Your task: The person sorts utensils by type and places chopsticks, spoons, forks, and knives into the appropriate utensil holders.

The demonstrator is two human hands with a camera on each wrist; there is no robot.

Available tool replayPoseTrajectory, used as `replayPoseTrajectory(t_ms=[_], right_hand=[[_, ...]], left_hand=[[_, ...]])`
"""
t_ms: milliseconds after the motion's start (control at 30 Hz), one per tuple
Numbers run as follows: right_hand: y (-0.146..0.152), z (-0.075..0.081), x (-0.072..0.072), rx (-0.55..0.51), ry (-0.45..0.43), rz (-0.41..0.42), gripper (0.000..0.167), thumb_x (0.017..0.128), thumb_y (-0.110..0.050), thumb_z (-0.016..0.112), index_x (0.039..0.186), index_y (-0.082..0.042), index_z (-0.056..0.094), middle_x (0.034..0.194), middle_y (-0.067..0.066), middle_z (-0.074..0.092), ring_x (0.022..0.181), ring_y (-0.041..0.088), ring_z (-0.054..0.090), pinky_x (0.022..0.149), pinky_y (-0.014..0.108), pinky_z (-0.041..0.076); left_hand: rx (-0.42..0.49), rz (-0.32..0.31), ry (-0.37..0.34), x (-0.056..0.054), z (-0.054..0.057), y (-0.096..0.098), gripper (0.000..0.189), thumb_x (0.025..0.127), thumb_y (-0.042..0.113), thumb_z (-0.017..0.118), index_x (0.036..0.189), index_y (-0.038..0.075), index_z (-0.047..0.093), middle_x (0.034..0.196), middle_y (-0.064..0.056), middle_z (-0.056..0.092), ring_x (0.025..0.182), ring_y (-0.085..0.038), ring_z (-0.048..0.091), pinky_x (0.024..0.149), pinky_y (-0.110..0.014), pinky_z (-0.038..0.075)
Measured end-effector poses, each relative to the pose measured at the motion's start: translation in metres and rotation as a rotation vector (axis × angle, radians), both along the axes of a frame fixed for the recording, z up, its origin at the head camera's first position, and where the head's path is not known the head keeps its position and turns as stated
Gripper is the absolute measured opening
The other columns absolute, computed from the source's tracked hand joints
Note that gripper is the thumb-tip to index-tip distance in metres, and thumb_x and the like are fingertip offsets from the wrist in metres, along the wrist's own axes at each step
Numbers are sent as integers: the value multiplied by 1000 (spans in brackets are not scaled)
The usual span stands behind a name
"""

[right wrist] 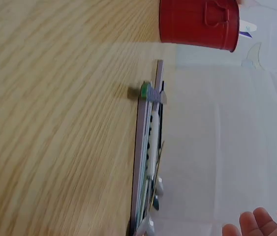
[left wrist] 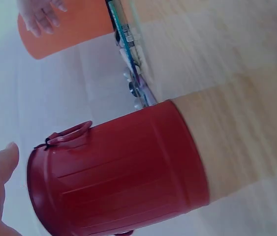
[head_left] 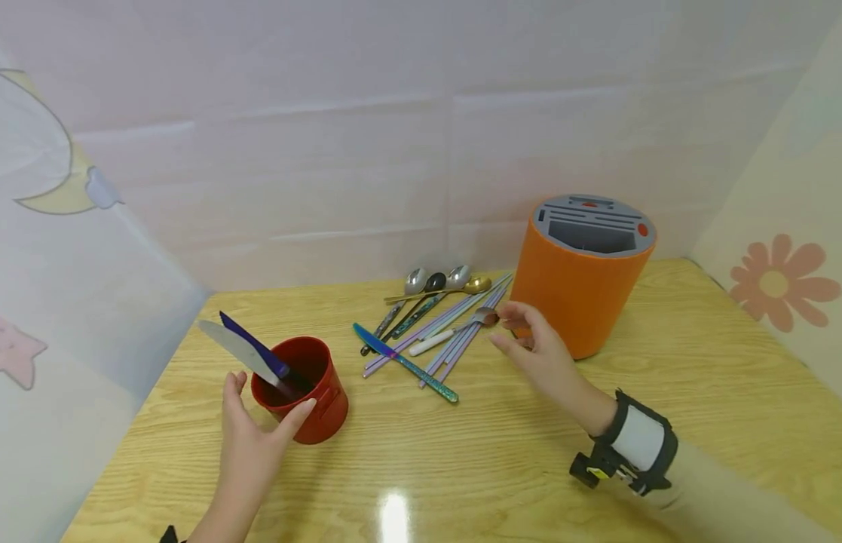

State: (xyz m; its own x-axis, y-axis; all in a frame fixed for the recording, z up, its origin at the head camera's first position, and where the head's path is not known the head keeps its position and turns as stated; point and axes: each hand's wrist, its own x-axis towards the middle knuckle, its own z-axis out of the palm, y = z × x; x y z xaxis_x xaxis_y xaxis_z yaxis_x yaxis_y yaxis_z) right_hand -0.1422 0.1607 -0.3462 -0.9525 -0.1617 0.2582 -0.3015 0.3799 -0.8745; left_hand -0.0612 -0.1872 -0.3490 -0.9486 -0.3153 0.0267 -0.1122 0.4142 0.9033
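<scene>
At the left of the table, a red bucket with small side handles holds a pale-bladed knife and a blue-purple knife, both leaning left. My left hand is spread around the near side of its rim; in the left wrist view, a gap shows between thumb and bucket. My right hand, fingers loosely bent and nothing visible in them, hovers beside the head of a white-handled utensil and in front of the orange knife block. Whether that utensil is a fork or spoon is unclear.
Purple and pale chopsticks lie in a loose pile mid-table. Several spoons, among them a gold spoon, lie behind them. A rainbow-coloured table knife crosses the pile's near left. A cloth backdrop stands behind the table.
</scene>
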Motion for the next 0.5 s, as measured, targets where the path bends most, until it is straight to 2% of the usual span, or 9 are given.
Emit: replayPoseTrajectory(t_ms=[100,267,500], right_hand=[[9,1,0,8,-1,-17,50,97,-12,61,138,6,39,133,22,48,122,33,46,89,22,43],[17,1,0,16,11,-36,53,96,-10,62,139,8,37,134,24,47,124,34,45,90,21,41],[22,1,3,12,29,-35,53,95,-7,62,139,9,36,137,25,45,126,37,43,98,51,39]], left_hand=[[-14,37,46,4,4,3,115,84,28,79,154,7,-10,160,-18,1,146,-38,0,112,-62,8],[-32,33,91,7,11,10,113,83,26,79,154,7,-6,159,-17,3,146,-36,2,112,-61,9],[-76,26,123,12,15,17,111,84,25,78,154,8,-6,160,-17,-2,146,-39,1,110,-64,12]])
